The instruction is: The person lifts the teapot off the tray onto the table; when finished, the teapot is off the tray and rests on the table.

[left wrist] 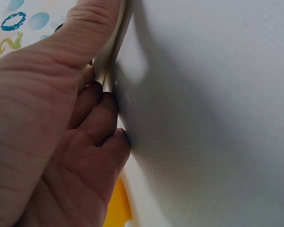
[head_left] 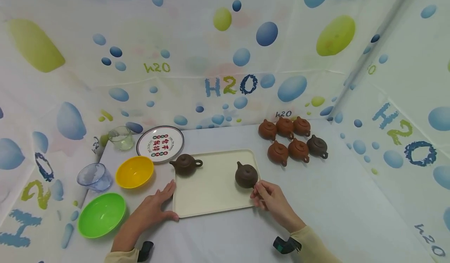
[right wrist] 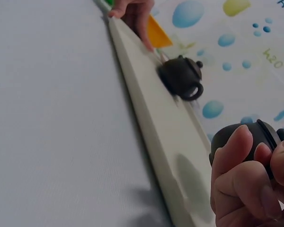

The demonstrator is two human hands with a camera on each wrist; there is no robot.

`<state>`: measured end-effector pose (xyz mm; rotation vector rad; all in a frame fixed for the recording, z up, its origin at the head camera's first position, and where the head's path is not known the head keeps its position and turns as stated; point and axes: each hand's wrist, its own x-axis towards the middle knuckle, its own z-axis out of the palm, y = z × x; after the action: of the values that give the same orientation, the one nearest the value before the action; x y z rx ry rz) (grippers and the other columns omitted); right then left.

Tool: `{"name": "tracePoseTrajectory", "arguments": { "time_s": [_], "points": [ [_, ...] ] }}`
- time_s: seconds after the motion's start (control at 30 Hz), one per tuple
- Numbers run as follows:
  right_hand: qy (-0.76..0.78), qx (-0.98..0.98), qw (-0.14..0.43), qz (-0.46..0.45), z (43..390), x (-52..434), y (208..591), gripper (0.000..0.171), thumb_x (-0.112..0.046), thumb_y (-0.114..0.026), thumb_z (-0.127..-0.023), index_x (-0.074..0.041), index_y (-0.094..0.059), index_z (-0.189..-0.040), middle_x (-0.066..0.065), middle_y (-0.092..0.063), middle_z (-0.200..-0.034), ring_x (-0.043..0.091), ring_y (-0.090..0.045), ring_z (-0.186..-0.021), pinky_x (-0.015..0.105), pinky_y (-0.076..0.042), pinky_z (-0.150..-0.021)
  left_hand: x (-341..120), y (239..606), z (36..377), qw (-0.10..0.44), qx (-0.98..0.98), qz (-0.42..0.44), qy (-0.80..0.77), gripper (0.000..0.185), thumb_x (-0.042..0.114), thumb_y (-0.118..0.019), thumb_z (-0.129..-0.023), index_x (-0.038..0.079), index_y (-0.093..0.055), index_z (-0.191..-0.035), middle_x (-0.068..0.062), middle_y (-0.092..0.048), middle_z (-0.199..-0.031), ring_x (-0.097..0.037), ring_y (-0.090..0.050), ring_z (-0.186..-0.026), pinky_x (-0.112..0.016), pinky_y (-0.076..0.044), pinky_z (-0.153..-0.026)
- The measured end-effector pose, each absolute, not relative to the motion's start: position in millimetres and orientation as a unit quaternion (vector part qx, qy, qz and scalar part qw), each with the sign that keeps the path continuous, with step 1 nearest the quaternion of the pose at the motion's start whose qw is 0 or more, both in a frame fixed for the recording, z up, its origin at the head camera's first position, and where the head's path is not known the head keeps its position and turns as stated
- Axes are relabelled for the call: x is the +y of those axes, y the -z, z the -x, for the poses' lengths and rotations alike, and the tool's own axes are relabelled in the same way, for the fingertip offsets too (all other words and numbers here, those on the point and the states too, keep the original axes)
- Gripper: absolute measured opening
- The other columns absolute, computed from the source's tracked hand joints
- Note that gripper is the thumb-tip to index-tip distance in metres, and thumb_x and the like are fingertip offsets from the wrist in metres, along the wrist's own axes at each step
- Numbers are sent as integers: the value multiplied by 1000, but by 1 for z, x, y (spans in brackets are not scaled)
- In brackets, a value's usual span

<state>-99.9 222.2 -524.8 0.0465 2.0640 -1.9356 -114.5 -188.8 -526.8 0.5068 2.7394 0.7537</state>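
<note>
A cream rectangular tray [head_left: 211, 188] lies on the white cloth in the head view. My right hand [head_left: 272, 200] pinches the handle of a dark brown teapot [head_left: 246, 176] at the tray's right side; its spout points toward the back. In the right wrist view, curled fingers hide part of this teapot [right wrist: 241, 137]. My left hand [head_left: 151, 210] spreads along the tray's left edge, with the thumb at the near left corner. Another dark teapot [head_left: 185, 165] sits at the far left corner, spout to the left, handle to the right.
Several reddish-brown teapots [head_left: 277, 152] and a dark one [head_left: 317, 146] stand in rows at the back right. On the left are a printed plate [head_left: 175, 138], a yellow bowl [head_left: 134, 172], a green bowl [head_left: 102, 215] and two clear glasses [head_left: 121, 138]. Patterned cloth [head_left: 193, 32] walls the table.
</note>
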Motion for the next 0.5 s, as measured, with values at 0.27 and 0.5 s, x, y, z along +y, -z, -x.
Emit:
{"name": "tracePoseTrajectory", "arguments": {
  "time_s": [0.27,0.5],
  "points": [
    [662,737,132,-45,84,251,527,39,-27,-48,-116,9,-57,-106,4,-69,-91,7,-57,-65,16,-38,-51,-189,527,115,129,942,-174,-257,115,49,-95,-72,0,-43,-161,-22,-41,-169,-68,-51,-137,-69,-46,-115],
    [662,735,106,-103,75,268,525,36,-25,-48,-116,8,-57,-107,7,-69,-92,9,-57,-66,18,-39,-50,-187,525,116,145,941,-165,-256,117,51,-94,-72,1,-40,-163,-22,-38,-170,-67,-46,-141,-71,-44,-117]
  ]
}}
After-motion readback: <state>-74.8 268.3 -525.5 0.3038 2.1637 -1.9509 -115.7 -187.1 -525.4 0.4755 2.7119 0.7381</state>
